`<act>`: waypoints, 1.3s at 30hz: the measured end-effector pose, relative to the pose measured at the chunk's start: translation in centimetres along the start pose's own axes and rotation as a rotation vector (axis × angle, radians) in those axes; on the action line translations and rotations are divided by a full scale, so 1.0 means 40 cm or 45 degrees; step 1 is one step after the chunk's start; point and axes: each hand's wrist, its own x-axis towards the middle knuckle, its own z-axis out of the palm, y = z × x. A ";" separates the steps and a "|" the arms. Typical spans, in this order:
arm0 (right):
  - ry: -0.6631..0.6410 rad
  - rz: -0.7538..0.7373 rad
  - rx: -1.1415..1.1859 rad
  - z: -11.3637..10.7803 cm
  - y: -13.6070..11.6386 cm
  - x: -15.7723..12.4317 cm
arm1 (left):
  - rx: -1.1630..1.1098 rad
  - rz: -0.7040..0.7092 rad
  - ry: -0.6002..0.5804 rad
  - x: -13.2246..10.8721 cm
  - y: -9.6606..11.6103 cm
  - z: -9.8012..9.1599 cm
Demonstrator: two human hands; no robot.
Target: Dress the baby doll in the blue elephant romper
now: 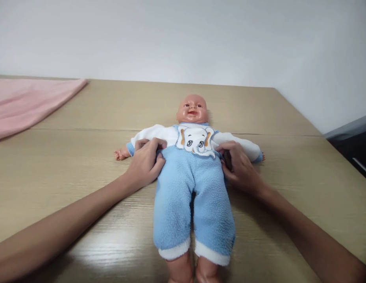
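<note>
A baby doll (192, 112) lies face up on the wooden table, head away from me and arms spread out. It wears a white long-sleeved top (163, 135) with an elephant on the chest, and fluffy light-blue trousers (177, 188) with white cuffs. My left hand (149, 159) is at the left side of its waist, fingers bent and thumb against the blue cloth. On the opposite side, my right hand (237, 165) pinches the waist of the trousers between thumb and fingers. The fingertips of both hands are partly hidden. The doll's feet are cut off by the lower edge.
A pink cloth (29, 102) lies at the table's far left. The table (91, 157) has a seam running across it and meets a pale wall (171, 39) behind. Beyond its right edge stands a dark object (354, 145), not clear in kind.
</note>
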 end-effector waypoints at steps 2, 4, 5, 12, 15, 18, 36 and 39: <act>-0.057 -0.030 -0.072 -0.017 0.022 0.000 | 0.005 -0.002 0.006 0.000 -0.002 0.002; -0.151 -0.098 -0.133 -0.051 0.052 0.003 | 0.002 0.001 0.035 -0.001 -0.006 0.003; -0.177 -0.162 -0.175 -0.074 0.070 0.005 | -0.008 0.010 0.070 0.000 -0.008 0.002; -0.276 -0.121 -0.303 -0.221 0.204 0.004 | -0.115 0.211 0.235 0.039 0.060 -0.040; -0.269 0.076 -0.147 -0.233 0.239 -0.014 | -0.136 0.318 0.091 0.087 0.130 -0.049; -0.192 0.189 -0.058 -0.231 0.241 -0.023 | -0.162 0.383 -0.125 0.147 0.180 -0.025; 0.488 0.144 0.596 -0.098 -0.012 0.017 | -0.184 0.328 0.016 0.285 0.196 0.101; 0.472 0.296 0.774 -0.066 0.016 0.013 | -0.431 0.168 0.121 0.276 0.169 0.098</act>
